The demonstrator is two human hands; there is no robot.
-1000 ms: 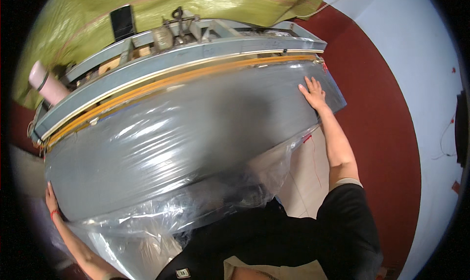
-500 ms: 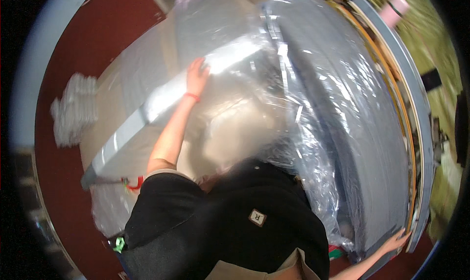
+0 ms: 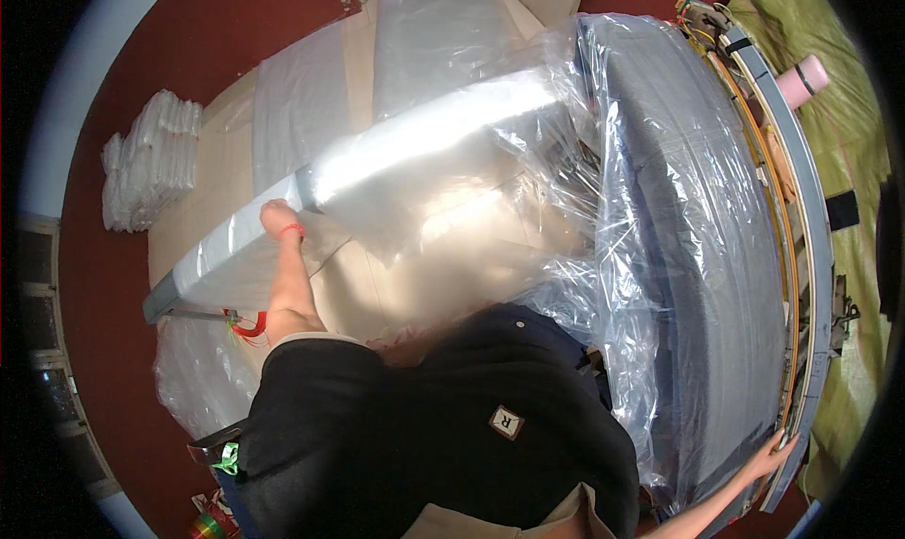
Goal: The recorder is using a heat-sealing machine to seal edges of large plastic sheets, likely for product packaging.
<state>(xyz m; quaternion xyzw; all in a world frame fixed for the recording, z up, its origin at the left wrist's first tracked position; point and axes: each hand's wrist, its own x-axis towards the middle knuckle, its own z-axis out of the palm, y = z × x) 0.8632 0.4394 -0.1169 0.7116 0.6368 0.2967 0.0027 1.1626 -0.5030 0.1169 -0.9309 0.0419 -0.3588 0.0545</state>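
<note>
Bar (image 3: 226,247) laid near-left to far-right, met on near-left stretch by curled left hand (image 3: 278,220), pinch unclear. Right hand (image 3: 765,459) set at rail (image 3: 823,284), grip untold.

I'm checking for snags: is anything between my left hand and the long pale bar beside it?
Nothing visible stands between your left hand and the long pale bar; the hand is at its edge. I can't tell whether the fingers touch it. Clear plastic sheeting drapes farther right.
</note>
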